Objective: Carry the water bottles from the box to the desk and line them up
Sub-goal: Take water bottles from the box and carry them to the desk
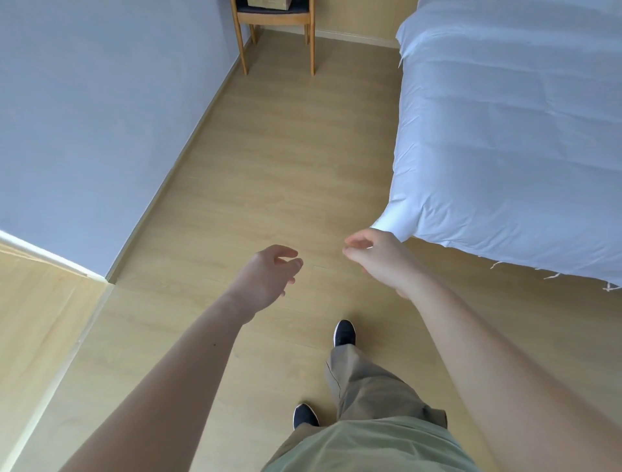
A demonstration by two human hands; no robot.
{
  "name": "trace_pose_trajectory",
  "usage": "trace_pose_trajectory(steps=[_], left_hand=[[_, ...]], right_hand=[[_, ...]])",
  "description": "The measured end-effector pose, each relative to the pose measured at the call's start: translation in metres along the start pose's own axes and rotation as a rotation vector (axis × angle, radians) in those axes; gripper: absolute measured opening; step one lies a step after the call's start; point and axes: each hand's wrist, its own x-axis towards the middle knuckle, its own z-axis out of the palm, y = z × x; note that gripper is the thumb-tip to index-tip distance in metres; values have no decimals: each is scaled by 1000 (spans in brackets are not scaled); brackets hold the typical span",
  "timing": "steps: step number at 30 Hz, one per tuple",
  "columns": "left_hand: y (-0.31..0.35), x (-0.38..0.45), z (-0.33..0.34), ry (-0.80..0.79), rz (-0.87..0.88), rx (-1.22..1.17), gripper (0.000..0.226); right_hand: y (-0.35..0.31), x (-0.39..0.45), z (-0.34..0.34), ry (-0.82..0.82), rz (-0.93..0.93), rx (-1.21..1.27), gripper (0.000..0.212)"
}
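Hands out in front, holding nothing.
From the head camera, the left hand [266,278] and right hand [377,257] hung over the wooden floor [269,168] with fingers loosely curled. A cardboard box [269,3] sat on a wooden chair [274,23] far ahead, past the white bed [511,134]. No bottles showed.

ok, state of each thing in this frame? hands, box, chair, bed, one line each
left hand: empty, fingers loosely curled, held out over the floor
right hand: empty, fingers loosely curled, near the bed corner
brown cardboard box: sits on the chair seat, mostly cut off by the frame
light wooden chair: upright against the far wall
white-sheeted bed: covered, sheet hangs over the edge
water bottles: none visible
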Motion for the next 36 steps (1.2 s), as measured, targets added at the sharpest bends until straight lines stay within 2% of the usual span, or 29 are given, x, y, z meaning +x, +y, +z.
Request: trace_pose_trajectory(steps=[8,16,20,23,29,36], left_hand=[[77,87,-4,4,-27,37,23],[141,160,1,15,-30,16,24],[162,192,-7,20,-46,4,21],[173,220,-15,19,-55,7,20],[196,288,-44,-7,-27,-3,22],[226,368,-114,-16,-42,-7,21]], right_hand=[[-20,92,-49,-32,14,21,22],[-44,169,-103,-42,-22,-52,27],[-63,201,-118,-92,64,199,13],[-78,227,-125,-101,55,184,13],[-110,289,-131,-94,59,105,19],[-164,377,-129,-31,106,103,7]])
